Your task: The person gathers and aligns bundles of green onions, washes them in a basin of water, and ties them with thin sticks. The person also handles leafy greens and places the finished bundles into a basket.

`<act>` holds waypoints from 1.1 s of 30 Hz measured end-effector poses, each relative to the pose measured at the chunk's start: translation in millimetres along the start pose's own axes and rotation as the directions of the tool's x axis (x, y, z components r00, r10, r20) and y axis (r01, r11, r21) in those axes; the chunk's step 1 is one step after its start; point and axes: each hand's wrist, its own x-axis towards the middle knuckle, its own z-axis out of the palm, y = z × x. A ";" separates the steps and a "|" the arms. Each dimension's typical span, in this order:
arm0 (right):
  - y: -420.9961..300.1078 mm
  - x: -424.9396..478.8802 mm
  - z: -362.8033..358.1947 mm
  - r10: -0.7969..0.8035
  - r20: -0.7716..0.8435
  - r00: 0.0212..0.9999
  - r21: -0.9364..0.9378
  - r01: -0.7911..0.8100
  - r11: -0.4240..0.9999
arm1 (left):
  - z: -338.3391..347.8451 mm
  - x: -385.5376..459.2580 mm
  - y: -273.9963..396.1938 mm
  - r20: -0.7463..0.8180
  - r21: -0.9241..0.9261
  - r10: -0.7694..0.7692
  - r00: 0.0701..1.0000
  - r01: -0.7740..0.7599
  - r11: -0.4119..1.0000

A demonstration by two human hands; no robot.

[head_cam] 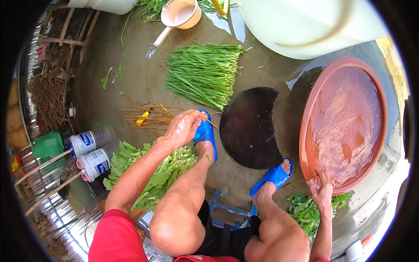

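My left hand (184, 128) is over my blue slipper (203, 131), its fingers pinched on a thin brown straw strand (212, 122). More straw strands (147, 116) lie on the floor to its left, with a small yellow piece (142, 118) among them. Below that forearm is a heap of leafy greens (170, 170). My right hand (322, 189) grips the near rim of a reddish-brown oval tub (304, 144), which holds rippling water. Ahead of my feet lies a flat bundle of green stalks (203, 72), lined up side by side.
A dark round sheet (250, 131) with a notched edge lies between my feet. Farther off are a water dipper (181, 14) and a large pale container (311, 26). White buckets (95, 163) stand at the left. Leaves (301, 206) lie beside the tub. A blue stool (230, 209) is beneath me.
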 end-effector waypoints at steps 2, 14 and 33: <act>-8.9 7.1 17.7 0.000 -0.095 0.995 0.050 0.005 0.999 | 2.3 -15.3 -36.8 -0.065 0.112 -0.026 0.998 0.033 0.993; -124.2 104.7 135.1 -0.244 0.261 0.934 0.053 0.239 0.970 | 54.0 7.4 -97.2 -0.002 0.151 0.077 0.997 -0.076 0.986; -85.7 154.5 180.0 -0.480 0.365 0.798 -0.362 0.596 0.717 | 33.1 10.3 -95.1 -0.272 -0.101 0.010 0.962 -0.039 0.994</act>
